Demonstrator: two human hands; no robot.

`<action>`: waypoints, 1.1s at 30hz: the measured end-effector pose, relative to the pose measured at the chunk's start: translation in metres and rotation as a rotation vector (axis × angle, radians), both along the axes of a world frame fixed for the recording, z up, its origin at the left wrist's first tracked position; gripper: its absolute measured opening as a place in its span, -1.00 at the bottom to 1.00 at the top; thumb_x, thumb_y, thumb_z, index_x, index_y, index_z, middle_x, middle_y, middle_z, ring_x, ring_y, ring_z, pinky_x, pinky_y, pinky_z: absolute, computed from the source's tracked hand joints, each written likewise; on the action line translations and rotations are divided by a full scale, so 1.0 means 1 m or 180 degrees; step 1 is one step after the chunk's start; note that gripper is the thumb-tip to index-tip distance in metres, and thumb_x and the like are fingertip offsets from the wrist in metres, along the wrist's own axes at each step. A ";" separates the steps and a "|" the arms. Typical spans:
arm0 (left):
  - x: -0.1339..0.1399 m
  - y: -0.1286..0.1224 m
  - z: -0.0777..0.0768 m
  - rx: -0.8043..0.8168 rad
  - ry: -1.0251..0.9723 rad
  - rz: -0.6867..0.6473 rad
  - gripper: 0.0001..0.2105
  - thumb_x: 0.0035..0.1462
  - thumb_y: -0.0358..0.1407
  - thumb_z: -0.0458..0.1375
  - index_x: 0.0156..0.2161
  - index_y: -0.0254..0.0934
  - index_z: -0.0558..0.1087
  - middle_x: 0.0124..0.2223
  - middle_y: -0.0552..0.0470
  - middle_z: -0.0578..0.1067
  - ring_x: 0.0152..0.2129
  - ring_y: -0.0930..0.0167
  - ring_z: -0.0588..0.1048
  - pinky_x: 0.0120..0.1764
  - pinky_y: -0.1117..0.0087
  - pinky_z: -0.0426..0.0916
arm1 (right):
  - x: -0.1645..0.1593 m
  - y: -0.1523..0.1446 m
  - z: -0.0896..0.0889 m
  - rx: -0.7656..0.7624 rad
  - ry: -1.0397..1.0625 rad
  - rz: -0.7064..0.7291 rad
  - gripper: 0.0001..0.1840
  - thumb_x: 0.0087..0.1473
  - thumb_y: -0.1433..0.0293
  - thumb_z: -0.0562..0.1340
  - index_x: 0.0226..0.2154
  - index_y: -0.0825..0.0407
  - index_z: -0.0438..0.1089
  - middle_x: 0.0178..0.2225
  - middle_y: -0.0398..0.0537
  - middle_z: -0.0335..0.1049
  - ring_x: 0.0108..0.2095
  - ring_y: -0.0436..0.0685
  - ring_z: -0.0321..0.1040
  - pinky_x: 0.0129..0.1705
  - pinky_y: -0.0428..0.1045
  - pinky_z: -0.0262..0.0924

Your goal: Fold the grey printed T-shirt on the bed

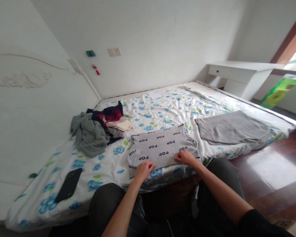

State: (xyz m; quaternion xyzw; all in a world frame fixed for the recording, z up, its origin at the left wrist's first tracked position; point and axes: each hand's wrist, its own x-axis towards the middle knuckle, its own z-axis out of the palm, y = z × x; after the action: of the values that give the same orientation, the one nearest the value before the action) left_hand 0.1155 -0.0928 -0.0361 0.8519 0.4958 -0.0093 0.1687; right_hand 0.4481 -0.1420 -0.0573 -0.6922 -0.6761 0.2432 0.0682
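Note:
A grey sweater point(160, 144) printed with "POP" lies flat on the bed in front of me, its sides tucked inward and the lettering upside down from here. At its near left edge my left hand point(145, 169) has its fingers curled closed on the fabric. My right hand point(186, 157) is also closed, pinching the cloth near the right end of the same edge. The fingertips are partly hidden from above. A folded grey ribbed garment point(233, 127) rests to the right of the sweater.
Left of the sweater, a heap holds a grey-green cable-knit sweater point(90, 135) and a dark, red and cream garment point(114, 117). A black phone point(69, 185) lies on the flowered sheet point(108, 174) near the front. A white desk point(233, 74) stands beyond the bed.

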 end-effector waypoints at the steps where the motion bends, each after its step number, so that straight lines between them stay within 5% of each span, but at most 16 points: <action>1: 0.002 0.002 0.000 0.0011 0.0033 0.0062 -0.63 0.56 -0.08 0.12 -0.26 -0.18 0.61 -0.13 -0.07 0.69 -0.11 0.20 0.65 -0.04 0.28 0.39 | -0.003 0.000 0.001 -0.0008 -0.0061 -0.0058 -0.64 0.44 0.16 0.34 -0.29 -0.01 0.74 -0.25 0.07 0.71 -0.16 0.26 0.64 -0.10 0.00 0.34; 6: 0.014 0.021 -0.002 0.0331 -0.0166 -0.0068 -0.80 0.48 -0.16 0.24 -0.04 -0.19 0.68 0.05 -0.11 0.71 0.06 0.17 0.63 0.16 0.21 0.45 | -0.022 0.013 0.008 0.0492 -0.0142 -0.0057 -0.74 0.44 0.25 0.33 -0.08 0.01 0.74 -0.03 0.15 0.70 0.07 0.31 0.60 0.13 0.05 0.39; 11: 0.025 0.033 -0.037 0.0567 -0.0055 -0.0502 -0.46 0.53 -0.07 0.18 0.52 -0.01 0.43 0.61 -0.09 0.35 0.56 0.06 0.26 0.53 -0.07 0.19 | -0.068 0.045 0.005 0.1058 0.0163 0.0158 -0.55 0.49 0.24 0.29 0.33 -0.06 0.56 0.33 0.18 0.50 0.36 0.33 0.40 0.43 0.18 0.27; 14: 0.019 0.030 -0.063 0.0531 0.0225 -0.0583 -0.41 0.58 -0.01 0.05 0.61 0.03 0.31 0.69 -0.07 0.20 0.64 0.01 0.09 0.58 -0.22 0.07 | -0.090 0.060 -0.007 0.0989 0.0142 0.0333 -0.38 0.52 0.15 0.27 0.52 -0.09 0.40 0.56 0.18 0.25 0.57 0.39 0.13 0.56 0.27 0.10; 17: 0.005 0.027 -0.071 0.0442 0.0249 -0.0755 -0.40 0.60 -0.03 -0.01 0.62 0.01 0.29 0.71 -0.05 0.13 0.66 0.04 0.04 0.60 -0.21 0.03 | -0.083 0.066 -0.018 0.0670 0.0032 0.0663 -0.25 0.54 -0.02 0.21 0.62 -0.19 0.25 0.70 0.08 -0.05 0.68 0.51 -0.19 0.64 0.42 -0.15; 22: -0.012 0.040 -0.045 -0.0208 0.0057 -0.0911 -0.39 0.52 -0.04 0.15 0.59 0.12 0.33 0.72 0.06 0.12 0.66 0.11 0.07 0.59 -0.10 0.10 | -0.030 0.065 -0.017 -0.0098 -0.0065 0.1010 0.00 0.43 -0.15 0.29 0.71 -0.21 0.02 0.74 0.02 -0.29 0.71 0.61 -0.41 0.66 0.48 -0.35; 25: -0.011 0.063 -0.026 -0.0411 -0.0253 -0.0913 -0.53 0.44 -0.11 0.25 0.39 0.05 0.59 0.58 0.01 0.42 0.54 0.13 0.33 0.55 0.00 0.21 | -0.011 0.063 -0.012 -0.0611 -0.0067 0.1079 0.19 0.32 -0.10 0.41 0.73 -0.20 -0.11 0.75 0.06 -0.38 0.71 0.60 -0.50 0.66 0.52 -0.37; 27: -0.008 0.084 -0.015 -0.0413 -0.0444 -0.0753 -0.61 0.42 -0.22 0.23 0.27 -0.05 0.68 0.39 -0.05 0.63 0.34 0.18 0.56 0.45 0.11 0.36 | -0.011 0.062 -0.010 -0.0785 -0.0116 0.1037 0.26 0.29 -0.06 0.44 0.74 -0.19 -0.20 0.75 0.08 -0.47 0.71 0.59 -0.59 0.64 0.57 -0.43; 30: -0.005 0.121 -0.004 -0.0254 -0.0532 -0.0391 -0.57 0.35 -0.33 0.22 0.27 -0.13 0.66 0.27 -0.08 0.69 0.06 0.23 0.71 0.26 0.21 0.53 | -0.021 0.065 -0.011 -0.0932 -0.0216 0.0959 0.31 0.27 -0.02 0.48 0.74 -0.22 -0.27 0.75 0.10 -0.57 0.71 0.61 -0.65 0.61 0.64 -0.47; 33: -0.006 0.159 0.000 0.0152 -0.0547 -0.0215 -0.49 0.32 -0.28 0.28 0.35 -0.15 0.58 0.42 -0.13 0.58 0.25 0.16 0.63 0.39 0.15 0.44 | -0.031 0.070 -0.015 -0.0999 -0.0286 0.0930 0.38 0.20 0.02 0.54 0.74 -0.26 -0.27 0.75 0.15 -0.56 0.70 0.67 -0.63 0.57 0.71 -0.42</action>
State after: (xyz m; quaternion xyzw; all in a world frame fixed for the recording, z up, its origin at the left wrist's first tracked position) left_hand 0.1091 0.0660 -0.0363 0.8696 0.4505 0.0700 0.1899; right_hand 0.4168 -0.0716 -0.0725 -0.5991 -0.7255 0.3217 -0.1066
